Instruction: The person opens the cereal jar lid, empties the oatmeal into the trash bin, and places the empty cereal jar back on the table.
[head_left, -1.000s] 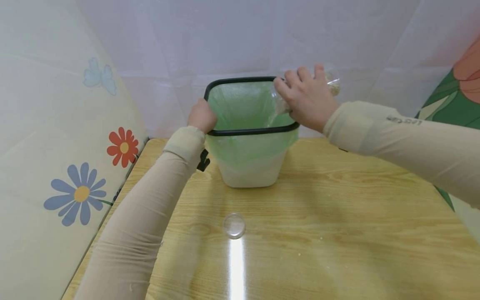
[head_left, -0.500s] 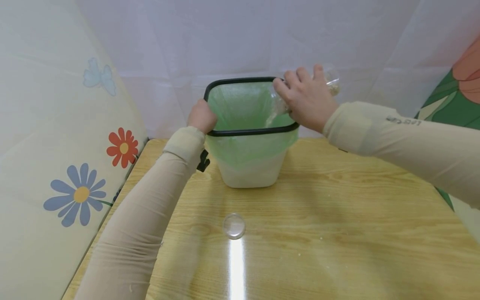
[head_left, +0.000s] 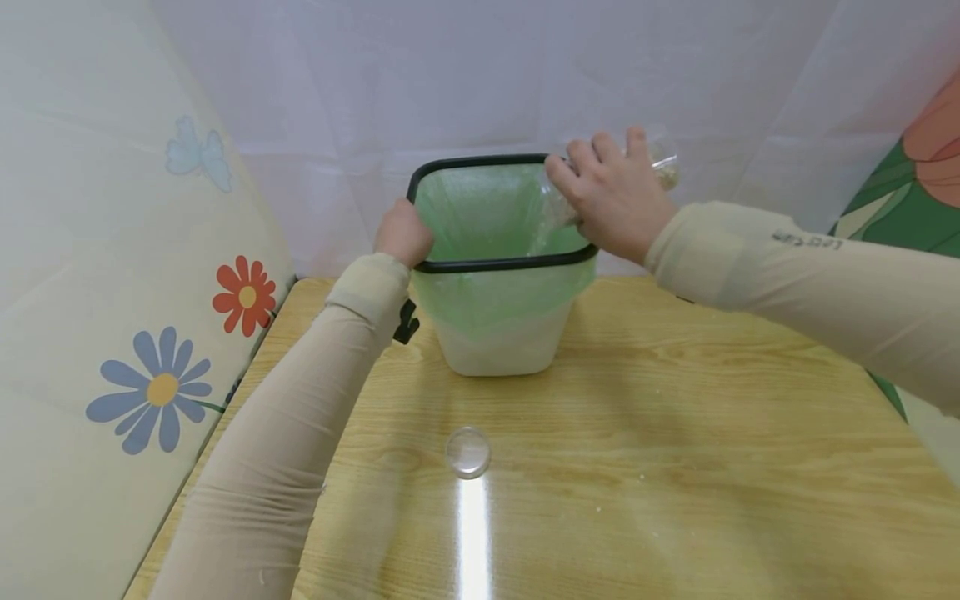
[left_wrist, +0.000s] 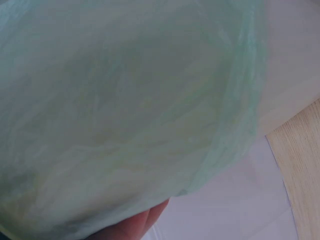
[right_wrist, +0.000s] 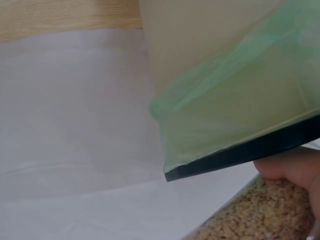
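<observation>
- Pouring is judged to be the step in hand: the clear jar (head_left: pixel 664 160) is held tilted above the bin (head_left: pixel 501 348), its mouth end directed down and to the left, over the right part of the bin's interior.
- Pale material is seen just below the mouth end, against the green liner (head_left: pixel 480 196). It is taken to be falling contents, though single pieces cannot be resolved in the head view.
- For the next move, a steeper tilt is judged to be called for, since flakes (right_wrist: pixel 265 212) are visible inside the jar. The mouth end should be kept within the black rim (head_left: pixel 510 264) to limit spillage.
- The right grip (head_left: pixel 611 192) is closed around the jar's body, with the fingers laid across its upper side. Whether the jar is rested on the rim cannot be told.
- The left grip (head_left: pixel 405 235) is closed on the left side of the rim, by which the bin appears to be steadied. The fingertips are partly hidden by the liner.
- The jar is transparent and appears cylindrical. The flakes are beige to brown, small, irregular and dry in appearance.
- The clear lid (head_left: pixel 468 452) is placed on the bench (head_left: pixel 720 400) in front of the bin, well apart from both hands.
</observation>
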